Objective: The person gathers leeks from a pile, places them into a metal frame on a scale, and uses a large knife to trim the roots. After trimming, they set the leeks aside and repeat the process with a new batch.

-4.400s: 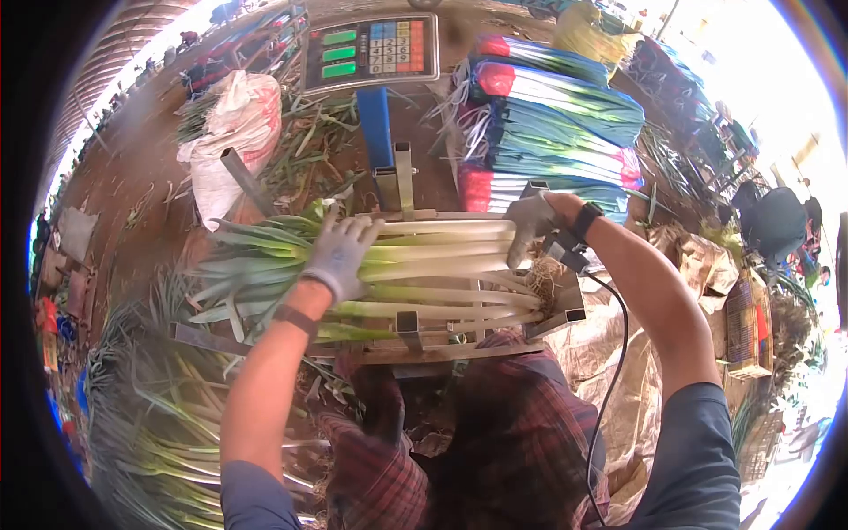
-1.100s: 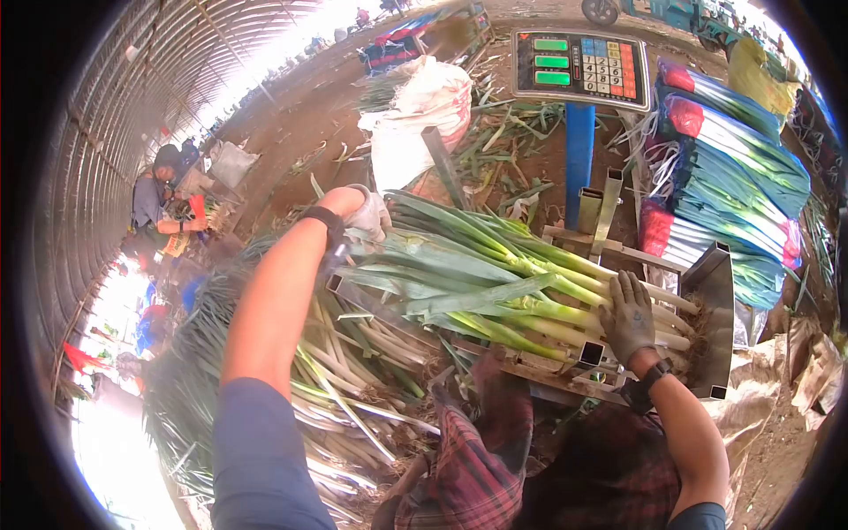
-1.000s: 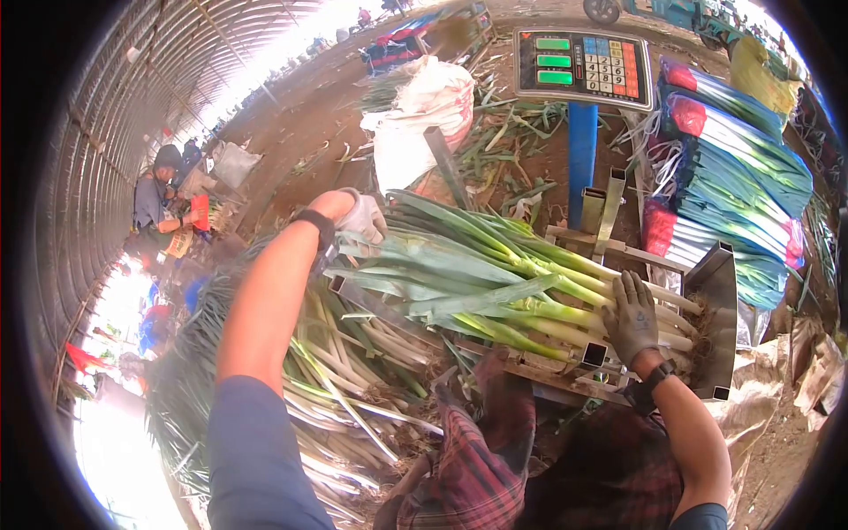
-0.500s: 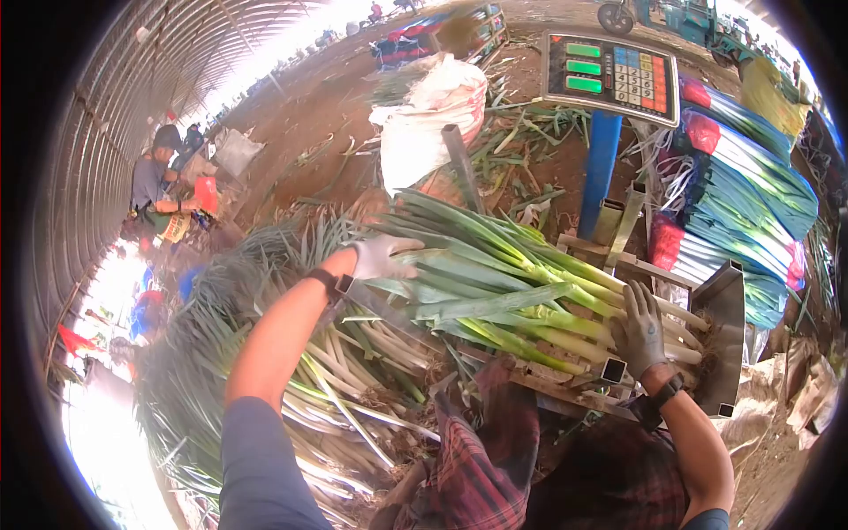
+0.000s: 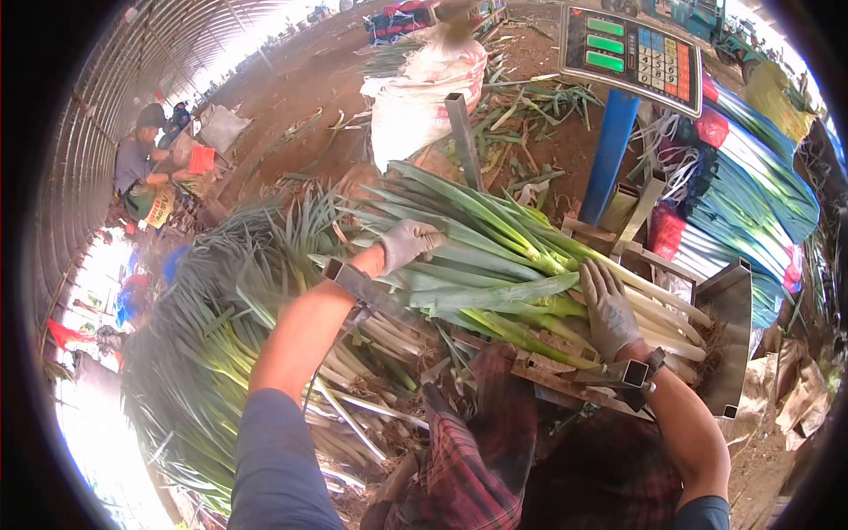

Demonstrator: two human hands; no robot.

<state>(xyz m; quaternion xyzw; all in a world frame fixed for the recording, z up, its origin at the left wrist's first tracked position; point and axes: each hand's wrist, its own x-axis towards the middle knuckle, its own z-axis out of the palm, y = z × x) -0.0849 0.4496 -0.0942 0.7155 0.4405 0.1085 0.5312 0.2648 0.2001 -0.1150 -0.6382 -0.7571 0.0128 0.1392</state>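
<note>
A bundle of leeks (image 5: 495,256) lies across a metal weighing frame (image 5: 729,327), root ends to the right against its upright plate. My gloved right hand (image 5: 609,309) rests on the pale stalks with its fingers stretched flat. Over the green leaves at the other end is my gloved left hand (image 5: 410,245), its fingers curled in. Whether any leaf is caught in them is hidden. A large heap of loose leeks (image 5: 221,327) spreads below and left of my left arm.
A scale display (image 5: 632,57) stands on a blue post (image 5: 609,159) behind the frame. Wrapped leek bundles (image 5: 751,194) are stacked at right. A white sack (image 5: 424,97) sits beyond the frame. Another person (image 5: 146,159) works at far left. Leaf scraps litter the ground.
My right hand has slid left along the stalks, toward the leaves. My left hand has shifted slightly right and up, its fingers more curled. The view has tilted a little.
</note>
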